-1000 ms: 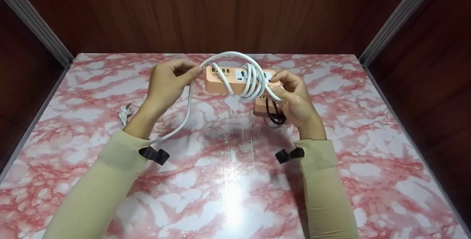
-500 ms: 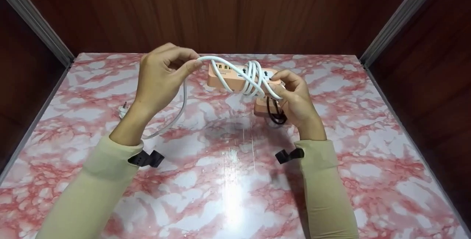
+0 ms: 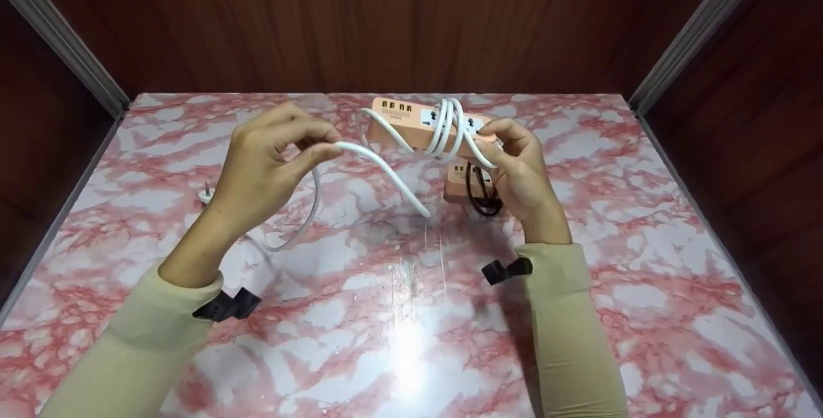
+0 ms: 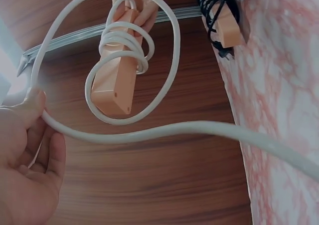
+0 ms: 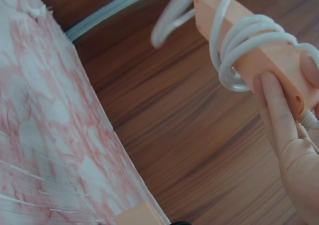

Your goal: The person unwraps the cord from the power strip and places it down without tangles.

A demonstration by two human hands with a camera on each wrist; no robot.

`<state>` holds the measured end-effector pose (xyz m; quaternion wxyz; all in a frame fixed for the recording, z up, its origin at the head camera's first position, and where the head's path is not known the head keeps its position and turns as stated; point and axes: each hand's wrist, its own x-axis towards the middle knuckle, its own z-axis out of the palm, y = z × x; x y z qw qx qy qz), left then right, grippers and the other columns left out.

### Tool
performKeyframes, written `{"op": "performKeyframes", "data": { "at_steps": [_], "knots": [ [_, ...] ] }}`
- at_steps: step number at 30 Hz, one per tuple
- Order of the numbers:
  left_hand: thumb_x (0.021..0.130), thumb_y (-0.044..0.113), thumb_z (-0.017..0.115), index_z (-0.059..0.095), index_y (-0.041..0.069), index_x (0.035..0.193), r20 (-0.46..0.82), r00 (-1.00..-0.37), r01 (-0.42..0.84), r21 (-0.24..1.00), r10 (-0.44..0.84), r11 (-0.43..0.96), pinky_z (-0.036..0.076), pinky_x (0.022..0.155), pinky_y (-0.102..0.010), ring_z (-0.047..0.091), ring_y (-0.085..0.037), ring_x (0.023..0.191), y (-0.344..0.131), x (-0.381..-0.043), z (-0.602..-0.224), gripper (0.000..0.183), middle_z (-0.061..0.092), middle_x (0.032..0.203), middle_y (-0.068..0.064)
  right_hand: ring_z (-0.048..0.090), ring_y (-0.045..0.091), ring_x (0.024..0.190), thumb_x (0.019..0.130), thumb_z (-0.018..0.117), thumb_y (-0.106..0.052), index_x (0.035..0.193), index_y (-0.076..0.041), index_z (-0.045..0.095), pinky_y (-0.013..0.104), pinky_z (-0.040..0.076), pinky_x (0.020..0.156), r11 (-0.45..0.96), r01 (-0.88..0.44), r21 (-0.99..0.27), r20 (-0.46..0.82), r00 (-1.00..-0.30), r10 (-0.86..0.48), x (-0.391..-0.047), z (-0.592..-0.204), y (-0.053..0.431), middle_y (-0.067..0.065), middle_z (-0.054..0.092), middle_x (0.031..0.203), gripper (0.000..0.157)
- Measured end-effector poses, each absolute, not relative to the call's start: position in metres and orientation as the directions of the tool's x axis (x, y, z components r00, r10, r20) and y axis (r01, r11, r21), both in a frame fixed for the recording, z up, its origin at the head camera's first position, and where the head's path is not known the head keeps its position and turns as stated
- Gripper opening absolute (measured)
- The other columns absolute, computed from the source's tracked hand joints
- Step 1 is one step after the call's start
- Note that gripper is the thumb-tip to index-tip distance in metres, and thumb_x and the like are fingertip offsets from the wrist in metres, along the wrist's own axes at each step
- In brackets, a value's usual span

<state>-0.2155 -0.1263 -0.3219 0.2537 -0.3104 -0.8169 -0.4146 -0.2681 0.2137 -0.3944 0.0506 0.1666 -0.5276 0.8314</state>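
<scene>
My right hand [image 3: 524, 170] grips the right end of a peach power strip [image 3: 405, 125] above the table, with fingers and thumb on either side of it. Several turns of white cord [image 3: 443, 128] wrap round the strip. To the left, my left hand [image 3: 276, 157] pinches the same cord between thumb and fingertips, and a loop hangs between the hands. In the left wrist view the cord [image 4: 174, 45] curves from the left hand [image 4: 30, 150] round in front of the strip [image 4: 114, 85]. The cord's white plug [image 3: 206, 195] lies behind the left forearm, partly hidden.
A second peach power strip [image 3: 458, 186] with a black cord [image 3: 482, 199] rests on the table below the right hand. The table [image 3: 360, 315] has a red and white marbled top. Dark wood panels [image 3: 411, 26] stand round its back and sides.
My left hand has moved left and down, drawing the cord off the front of the strip into a hanging loop. The strip has tilted slightly, its left end higher. The right hand stays nearly still.
</scene>
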Motion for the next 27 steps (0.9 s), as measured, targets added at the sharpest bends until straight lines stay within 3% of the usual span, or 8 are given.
{"op": "performKeyframes", "data": {
  "at_steps": [3, 10, 16, 20, 27],
  "knots": [
    [0.092, 0.016, 0.082, 0.083, 0.009, 0.101, 0.665, -0.662, 0.739, 0.501, 0.345, 0.451, 0.047, 0.070, -0.018, 0.063, -0.009, 0.083, -0.130, -0.210, -0.328, 0.011, 0.072, 0.094, -0.002, 0.068, 0.019, 0.091, 0.095, 0.060, 0.013, 0.096, -0.006, 0.070, 0.027, 0.061, 0.082, -0.458, -0.260, -0.850, 0.333, -0.939, -0.084, -0.268, -0.394, 0.214, 0.010, 0.063, 0.103, 0.022],
    [0.088, 0.007, 0.084, 0.083, 0.008, 0.101, 0.637, -0.629, 0.777, 0.501, 0.446, 0.381, 0.054, 0.077, -0.016, 0.069, -0.008, 0.087, -0.140, -0.202, -0.347, 0.013, 0.071, 0.094, 0.000, 0.070, 0.021, 0.093, 0.094, 0.060, 0.013, 0.096, -0.005, 0.070, 0.029, 0.062, 0.085, -0.480, -0.262, -0.837, 0.330, -0.942, -0.060, -0.268, -0.393, 0.215, 0.012, 0.062, 0.105, 0.020],
    [0.088, 0.011, 0.085, 0.082, 0.014, 0.100, 0.615, -0.557, 0.828, 0.363, 0.558, 0.426, 0.046, 0.073, -0.015, 0.063, -0.008, 0.084, -0.153, -0.200, -0.364, 0.012, 0.071, 0.096, 0.004, 0.070, 0.021, 0.093, 0.094, 0.060, 0.013, 0.096, -0.005, 0.070, 0.028, 0.062, 0.084, -0.471, -0.263, -0.842, 0.324, -0.945, -0.053, -0.268, -0.393, 0.214, 0.012, 0.062, 0.105, 0.021],
    [0.087, 0.008, 0.086, 0.081, 0.014, 0.099, 0.600, -0.520, 0.850, 0.296, 0.608, 0.436, 0.046, 0.075, -0.015, 0.063, -0.009, 0.085, -0.164, -0.200, -0.376, 0.015, 0.072, 0.096, 0.005, 0.069, 0.021, 0.092, 0.094, 0.060, 0.013, 0.096, -0.005, 0.070, 0.027, 0.061, 0.083, -0.465, -0.266, -0.844, 0.325, -0.944, -0.050, -0.269, -0.393, 0.214, 0.011, 0.062, 0.105, 0.020],
    [0.082, 0.003, 0.089, 0.081, 0.018, 0.100, 0.546, -0.531, 0.844, 0.271, 0.648, 0.463, 0.045, 0.074, -0.015, 0.063, -0.009, 0.083, -0.197, -0.202, -0.396, 0.025, 0.071, 0.095, 0.007, 0.068, 0.021, 0.093, 0.094, 0.059, 0.014, 0.096, -0.006, 0.070, 0.028, 0.061, 0.084, -0.467, -0.263, -0.844, 0.324, -0.945, -0.053, -0.267, -0.392, 0.215, 0.011, 0.063, 0.105, 0.023]
  ]
}}
